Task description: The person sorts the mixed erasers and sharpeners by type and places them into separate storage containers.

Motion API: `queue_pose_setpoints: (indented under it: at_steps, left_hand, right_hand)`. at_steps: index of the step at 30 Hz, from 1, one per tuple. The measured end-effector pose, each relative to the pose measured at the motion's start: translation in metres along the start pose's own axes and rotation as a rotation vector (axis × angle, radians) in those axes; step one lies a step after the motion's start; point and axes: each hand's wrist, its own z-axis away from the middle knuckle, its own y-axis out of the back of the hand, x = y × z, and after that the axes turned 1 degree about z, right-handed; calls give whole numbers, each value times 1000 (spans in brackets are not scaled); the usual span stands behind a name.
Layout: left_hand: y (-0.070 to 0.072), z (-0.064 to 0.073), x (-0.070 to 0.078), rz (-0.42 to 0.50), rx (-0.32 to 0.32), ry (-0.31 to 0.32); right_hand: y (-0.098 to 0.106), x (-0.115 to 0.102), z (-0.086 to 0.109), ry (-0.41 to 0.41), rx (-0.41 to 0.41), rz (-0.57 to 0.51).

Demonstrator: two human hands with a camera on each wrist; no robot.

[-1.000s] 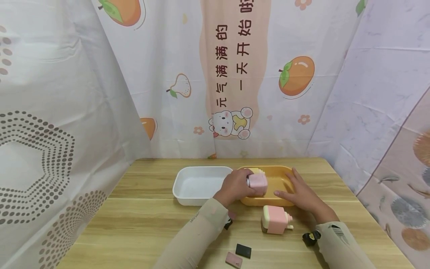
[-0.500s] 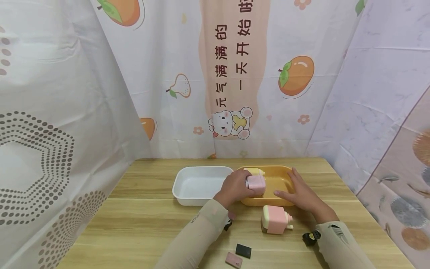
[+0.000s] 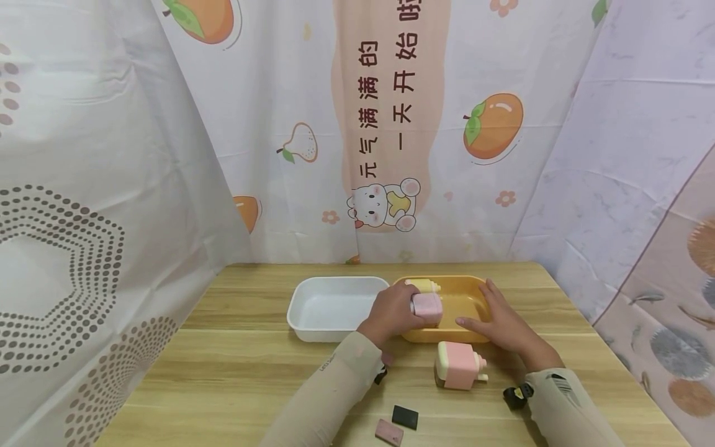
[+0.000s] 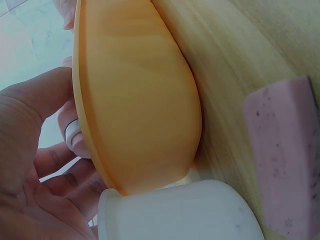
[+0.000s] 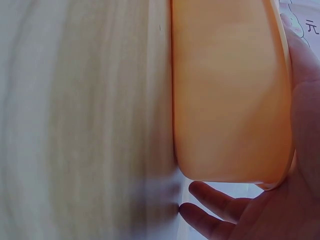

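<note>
- Two hands are at the orange oval-cornered plastic tray [image 3: 441, 336]: your left hand [image 3: 393, 310] grasps the pale-pink rounded boxy object [image 3: 427, 305], thumb one side, fingers the other; your right hand [image 3: 499, 320] spreads loosely around the tray's right end, fingers fairly straight, not clenched.
- The pale-pink object sits inside the tray's left half, on the near side of the soft-yellow boxy object [image 3: 422, 285]; whether it bears on the floor, you cannot tell, as your left hand covers part of it.
- The step in hand looks like setting or adjusting that object within the tray while the right hand seems to steady the rim.
- The next move calls for a firm, level grip, and care not to knock the yellow neighbour, should you loosen your fingers or lift.
- It looks smooth and matte, probably hard plastic, with a pale ribbed collar [image 4: 73, 132] showing past the rim in the left wrist view.
- The pink-and-cream boxy object with small knobs [image 3: 459, 365] lies on the wood-grain table [image 3: 212, 372] just in front of the tray, neither hand on it.
- The white oval-cornered plastic tray [image 3: 335, 335] stands just beside the orange one, on its left.
</note>
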Motion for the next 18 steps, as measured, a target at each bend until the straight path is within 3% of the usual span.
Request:
queue_pose_setpoints:
  at_steps: [18]
  left_hand:
    - [-3,-1,0,-64,0,22]
  right_hand:
    - [1,-2,0,4,2,9]
